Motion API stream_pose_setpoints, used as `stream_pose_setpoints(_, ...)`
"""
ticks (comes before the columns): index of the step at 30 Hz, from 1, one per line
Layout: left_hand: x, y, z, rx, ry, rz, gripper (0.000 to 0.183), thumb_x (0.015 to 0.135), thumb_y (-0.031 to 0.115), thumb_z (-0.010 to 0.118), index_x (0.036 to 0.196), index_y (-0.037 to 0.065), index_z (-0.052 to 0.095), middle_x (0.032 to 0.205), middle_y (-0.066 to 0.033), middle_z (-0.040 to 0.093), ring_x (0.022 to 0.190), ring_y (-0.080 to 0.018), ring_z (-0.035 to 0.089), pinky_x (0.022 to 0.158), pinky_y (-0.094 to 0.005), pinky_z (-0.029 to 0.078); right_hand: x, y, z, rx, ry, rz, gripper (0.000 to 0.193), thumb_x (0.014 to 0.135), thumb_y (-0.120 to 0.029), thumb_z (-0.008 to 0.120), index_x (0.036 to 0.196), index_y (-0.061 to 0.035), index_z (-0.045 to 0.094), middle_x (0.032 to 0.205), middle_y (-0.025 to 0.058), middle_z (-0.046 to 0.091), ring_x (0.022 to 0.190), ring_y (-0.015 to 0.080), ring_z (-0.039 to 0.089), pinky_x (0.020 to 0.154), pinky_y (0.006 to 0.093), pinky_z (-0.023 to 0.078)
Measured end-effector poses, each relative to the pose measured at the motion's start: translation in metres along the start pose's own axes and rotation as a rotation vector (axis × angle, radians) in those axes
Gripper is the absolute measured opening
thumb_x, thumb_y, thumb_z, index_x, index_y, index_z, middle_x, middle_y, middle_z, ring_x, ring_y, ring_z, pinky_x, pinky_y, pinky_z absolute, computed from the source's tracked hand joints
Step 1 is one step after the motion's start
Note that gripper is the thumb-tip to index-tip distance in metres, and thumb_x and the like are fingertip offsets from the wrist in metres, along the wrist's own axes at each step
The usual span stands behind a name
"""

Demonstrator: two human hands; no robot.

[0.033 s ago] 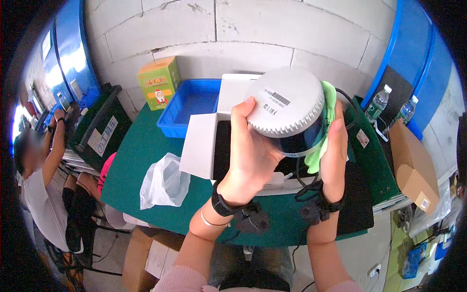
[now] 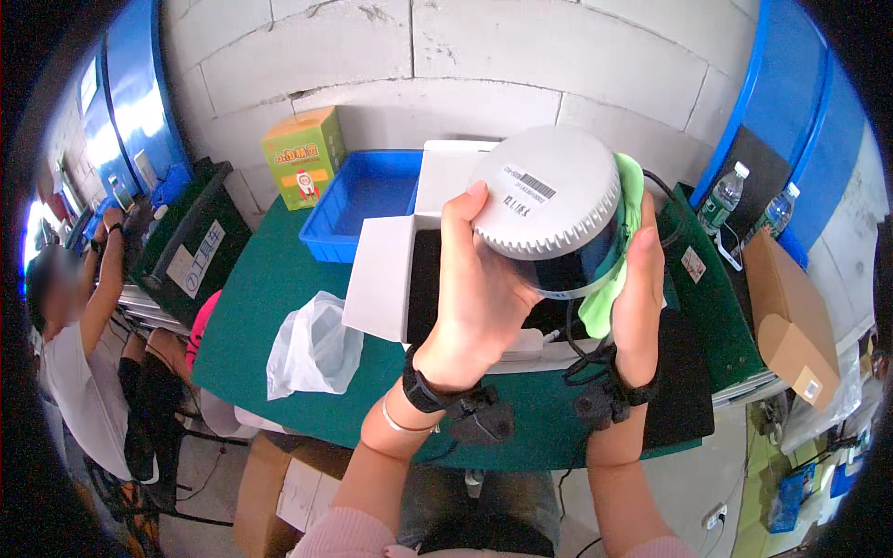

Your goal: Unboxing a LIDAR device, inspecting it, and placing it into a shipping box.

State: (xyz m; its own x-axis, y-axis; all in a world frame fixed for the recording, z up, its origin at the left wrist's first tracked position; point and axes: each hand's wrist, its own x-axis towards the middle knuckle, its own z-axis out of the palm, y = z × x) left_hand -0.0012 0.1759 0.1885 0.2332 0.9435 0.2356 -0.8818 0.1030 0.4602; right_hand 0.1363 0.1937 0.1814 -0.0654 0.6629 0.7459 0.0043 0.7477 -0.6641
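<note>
My left hand (image 2: pixel 479 298) grips a round lidar sensor (image 2: pixel 544 191) from its left and below, the thumb on its rim. The sensor is tilted, its silver ridged end with a barcode label facing up and a dark glossy band beneath. My right hand (image 2: pixel 640 288) presses a light green cloth (image 2: pixel 603 302) against the sensor's right side. Both hands are closed, and their far fingers are partly hidden behind the sensor and cloth. Below them stands an opened white box (image 2: pixel 379 279) with a dark inside, largely covered by my hands.
On the green table (image 2: pixel 251 307) are a crumpled white plastic bag (image 2: pixel 316 344), a blue tray (image 2: pixel 326 244) and a green-yellow carton (image 2: pixel 304 158). To the right are water bottles (image 2: pixel 724 197) and a cardboard box (image 2: pixel 791 312). A black cable (image 2: pixel 670 209) runs behind my right hand. Another person (image 2: pixel 84 391) sits at left.
The lower edge of the green cloth has slid slightly downward along the sensor's side. The sensor and my left hand have barely moved.
</note>
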Motion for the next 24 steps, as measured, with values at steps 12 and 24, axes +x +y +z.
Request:
stream_pose_setpoints(12,0.015,0.002,-0.017,1.022,-0.166,0.683,0.062,0.07,0.022,0.064,0.128,0.001,0.052,0.114,-0.0151,0.056,0.109,-0.0249,0.053,0.098,-0.0346,0.039,0.004,-0.008,-0.002,0.431,0.006,0.081,0.092,0.09,-0.072,0.023,0.14,0.0046,0.035,0.146,0.0147,0.038,0.132,0.0223,0.039,0.11,0.033,0.027)
stream_pose_setpoints(24,0.005,-0.01,-0.005,1.415,-0.312,0.9,0.11,0.057,0.026,0.076,0.148,0.001,0.02,0.131,-0.0283,0.046,0.109,-0.04,0.058,0.092,-0.0416,0.048,0.007,-0.017,-0.029,0.074,0.021,0.013,0.059,0.088,-0.044,0.045,0.116,0.0051,0.06,0.119,0.0143,0.06,0.109,0.0189,0.055,0.095,0.0277,0.038)
